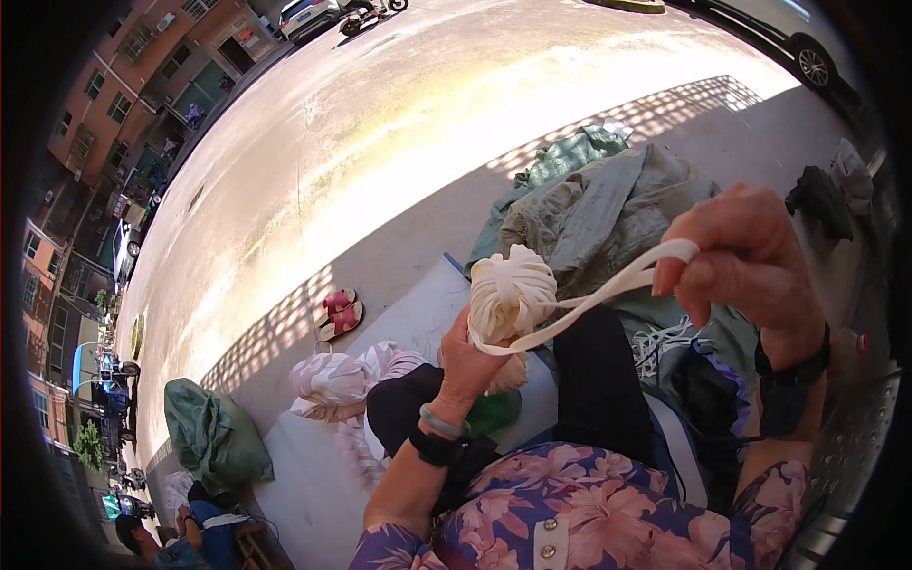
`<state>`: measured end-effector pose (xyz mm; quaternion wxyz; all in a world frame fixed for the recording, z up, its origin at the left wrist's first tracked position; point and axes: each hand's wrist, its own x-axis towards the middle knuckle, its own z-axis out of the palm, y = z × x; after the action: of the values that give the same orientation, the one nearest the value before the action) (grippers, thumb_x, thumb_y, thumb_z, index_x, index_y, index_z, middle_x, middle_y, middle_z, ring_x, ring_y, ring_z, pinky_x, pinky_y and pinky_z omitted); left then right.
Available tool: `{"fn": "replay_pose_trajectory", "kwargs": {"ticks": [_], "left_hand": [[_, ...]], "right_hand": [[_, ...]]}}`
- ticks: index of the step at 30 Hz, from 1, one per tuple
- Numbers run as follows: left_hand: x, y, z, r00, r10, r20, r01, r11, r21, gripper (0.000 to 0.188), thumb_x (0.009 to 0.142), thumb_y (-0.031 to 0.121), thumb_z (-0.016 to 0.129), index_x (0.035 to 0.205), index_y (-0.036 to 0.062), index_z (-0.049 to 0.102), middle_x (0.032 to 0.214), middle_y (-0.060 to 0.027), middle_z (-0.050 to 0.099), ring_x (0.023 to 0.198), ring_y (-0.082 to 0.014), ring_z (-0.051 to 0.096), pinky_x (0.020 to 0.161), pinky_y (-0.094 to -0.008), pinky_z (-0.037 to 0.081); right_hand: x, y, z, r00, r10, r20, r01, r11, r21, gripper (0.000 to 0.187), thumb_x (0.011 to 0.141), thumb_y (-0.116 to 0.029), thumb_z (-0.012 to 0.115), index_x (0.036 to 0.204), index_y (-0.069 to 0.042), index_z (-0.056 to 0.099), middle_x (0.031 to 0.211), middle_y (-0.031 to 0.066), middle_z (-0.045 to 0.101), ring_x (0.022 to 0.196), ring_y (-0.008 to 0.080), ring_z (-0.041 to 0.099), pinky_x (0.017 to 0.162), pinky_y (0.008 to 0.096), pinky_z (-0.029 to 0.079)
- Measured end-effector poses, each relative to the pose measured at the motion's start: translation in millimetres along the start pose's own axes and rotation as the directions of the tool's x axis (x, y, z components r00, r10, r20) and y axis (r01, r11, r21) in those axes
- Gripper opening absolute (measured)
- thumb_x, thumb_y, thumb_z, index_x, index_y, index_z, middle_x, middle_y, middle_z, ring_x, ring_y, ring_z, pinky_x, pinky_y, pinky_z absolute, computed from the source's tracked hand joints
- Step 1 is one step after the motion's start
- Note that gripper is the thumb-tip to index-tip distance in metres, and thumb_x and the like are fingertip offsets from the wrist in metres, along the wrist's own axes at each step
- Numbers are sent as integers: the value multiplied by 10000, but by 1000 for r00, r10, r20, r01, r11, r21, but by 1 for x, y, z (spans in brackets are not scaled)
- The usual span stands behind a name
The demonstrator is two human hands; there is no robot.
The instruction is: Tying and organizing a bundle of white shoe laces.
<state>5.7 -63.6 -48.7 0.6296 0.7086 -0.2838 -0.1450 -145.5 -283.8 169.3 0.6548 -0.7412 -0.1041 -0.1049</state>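
My left hand [463, 359] is closed around a bundle of cream-coloured flat cord [513, 293], gathered in many loops and tied at the middle. Out to the right, my right hand [736, 261] pinches a loose loop of the same cord [608, 302] between thumb and fingers. That loop stretches from the bundle across to the right fingertips. The lower end of the bundle hangs beneath my left hand, partly hidden by it. Both wrists carry dark bands, and a grey bangle [444, 421] circles the left one.
Grey-green woven sacks [608, 204] lie heaped ahead. White laces [662, 347] rest by dark cloth at right. Pinkish-white bundles [356, 375] sit left on a pale sheet [304, 465], near red sandals [339, 313] and a green sack [214, 432]. Another person [176, 541] sits lower left.
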Motion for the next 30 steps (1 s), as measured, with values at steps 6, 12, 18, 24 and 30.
{"fn": "replay_pose_trajectory", "kwargs": {"ticks": [6,12,18,24,30], "left_hand": [[-12,33,30,966,-114,230,145,982,-123,450,668,92,752,1070,-4,574,1011,-53,628,912,-124,595,824,-277,470],[-15,33,31,966,-66,250,58,997,41,493,640,133,757,1082,19,573,993,-52,638,896,-117,600,803,-283,465],[-21,31,42,965,93,245,-134,979,154,428,651,152,734,1025,12,579,910,-98,637,809,-193,641,719,-298,494],[-24,16,50,980,48,192,-54,998,25,472,646,154,730,1060,19,548,869,-100,631,778,-211,645,696,-307,495],[-30,18,47,964,-69,256,69,998,9,483,683,75,725,1118,4,527,1016,-50,609,908,-107,582,800,-251,465]], "right_hand": [[37,98,-87,808,-133,-574,-401,590,-701,322,886,-248,570,1036,37,584,945,97,623,918,158,569,809,281,451],[-5,125,19,960,38,-278,-140,924,-356,439,810,-277,648,1099,34,537,963,173,588,916,238,569,778,317,454],[-26,129,45,979,-104,-177,-17,816,-578,523,675,-289,724,1060,14,543,1058,174,551,989,311,536,827,373,438],[-32,133,46,975,79,-208,-199,729,-655,631,601,-173,688,1164,7,466,1064,188,535,992,338,520,865,386,413],[-31,132,46,993,47,-110,-110,715,-690,626,602,-161,664,1177,-17,462,1033,172,551,973,347,520,869,395,401]]}}
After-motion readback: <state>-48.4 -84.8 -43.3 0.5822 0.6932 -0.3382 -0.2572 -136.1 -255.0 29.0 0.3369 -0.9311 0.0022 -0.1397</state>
